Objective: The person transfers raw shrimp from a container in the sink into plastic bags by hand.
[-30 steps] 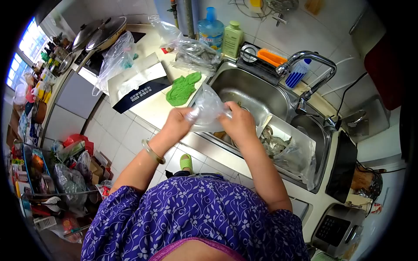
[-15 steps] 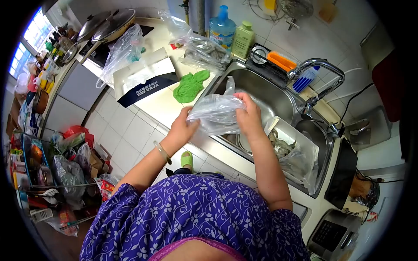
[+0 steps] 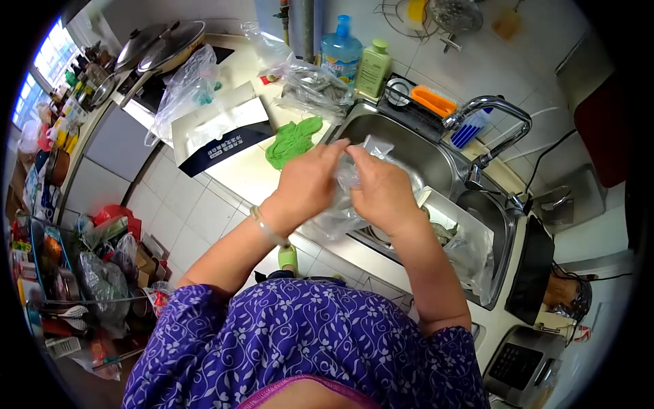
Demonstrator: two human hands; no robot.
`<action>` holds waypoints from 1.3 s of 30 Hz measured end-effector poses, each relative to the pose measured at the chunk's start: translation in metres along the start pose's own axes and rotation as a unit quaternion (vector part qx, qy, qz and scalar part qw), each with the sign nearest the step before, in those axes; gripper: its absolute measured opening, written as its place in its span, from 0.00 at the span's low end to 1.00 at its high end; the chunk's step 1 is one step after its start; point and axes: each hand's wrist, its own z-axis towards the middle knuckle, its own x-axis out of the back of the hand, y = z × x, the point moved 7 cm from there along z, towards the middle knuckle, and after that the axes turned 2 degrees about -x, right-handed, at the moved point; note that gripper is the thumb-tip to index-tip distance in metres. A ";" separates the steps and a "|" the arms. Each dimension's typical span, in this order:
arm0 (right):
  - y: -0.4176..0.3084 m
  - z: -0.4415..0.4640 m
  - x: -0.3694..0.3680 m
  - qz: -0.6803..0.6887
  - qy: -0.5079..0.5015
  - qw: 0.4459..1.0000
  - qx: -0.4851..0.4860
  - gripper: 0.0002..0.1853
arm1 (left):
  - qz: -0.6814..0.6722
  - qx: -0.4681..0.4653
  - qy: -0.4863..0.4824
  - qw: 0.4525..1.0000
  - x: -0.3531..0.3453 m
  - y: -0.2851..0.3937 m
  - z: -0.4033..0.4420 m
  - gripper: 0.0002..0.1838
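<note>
A clear plastic bag (image 3: 340, 217) is gathered between my two hands, above the counter's front edge and the left side of the sink (image 3: 446, 160). My left hand (image 3: 310, 178), with a pale bangle (image 3: 268, 228) on the wrist, is closed on the bag's left part. My right hand (image 3: 383, 187) grips it from the other side, and the fingertips of both hands nearly meet at the top. Below my right forearm, a white box (image 3: 485, 235) lies in the sink, holding greyish shrimp-like pieces (image 3: 444, 233) and clear plastic. A green cloth (image 3: 293, 142) lies left of my hands.
An open white and navy box (image 3: 225, 157) stands on the counter, beside a loose plastic bag (image 3: 184, 92). Bottles (image 3: 340, 51) and a filled clear bag (image 3: 315, 87) stand behind. The faucet (image 3: 507, 126) arches over the sink. A loaded rack (image 3: 88, 300) is at left.
My hands have come together, bunching the bag that was stretched wider between them. My left hand has moved right and up; the bag now hangs lower below the fingers.
</note>
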 end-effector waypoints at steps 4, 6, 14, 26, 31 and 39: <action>0.061 -0.011 -0.005 -0.203 -0.087 0.974 -0.056 0.25 | 0.032 0.044 0.003 0.999 -0.003 -0.045 -0.005 0.19; 0.053 -0.011 0.018 -0.197 -0.050 0.978 -0.045 0.26 | 0.013 0.045 -0.001 0.999 -0.005 -0.038 -0.008 0.19; -0.033 -0.057 0.034 0.186 0.006 0.973 0.134 0.21 | -0.076 0.030 0.023 0.996 0.025 0.009 -0.005 0.21; 0.018 -0.047 0.019 -0.100 0.116 0.988 -0.011 0.15 | -0.128 -0.101 0.087 0.983 0.033 0.009 -0.030 0.12; 0.017 -0.036 0.011 -0.144 0.049 0.988 0.024 0.23 | -0.776 0.252 -0.024 0.578 -0.031 -0.018 -0.048 0.11; 0.013 -0.035 0.036 0.156 0.020 0.987 -0.010 0.29 | -0.324 0.209 -0.154 0.910 -0.010 -0.019 -0.041 0.13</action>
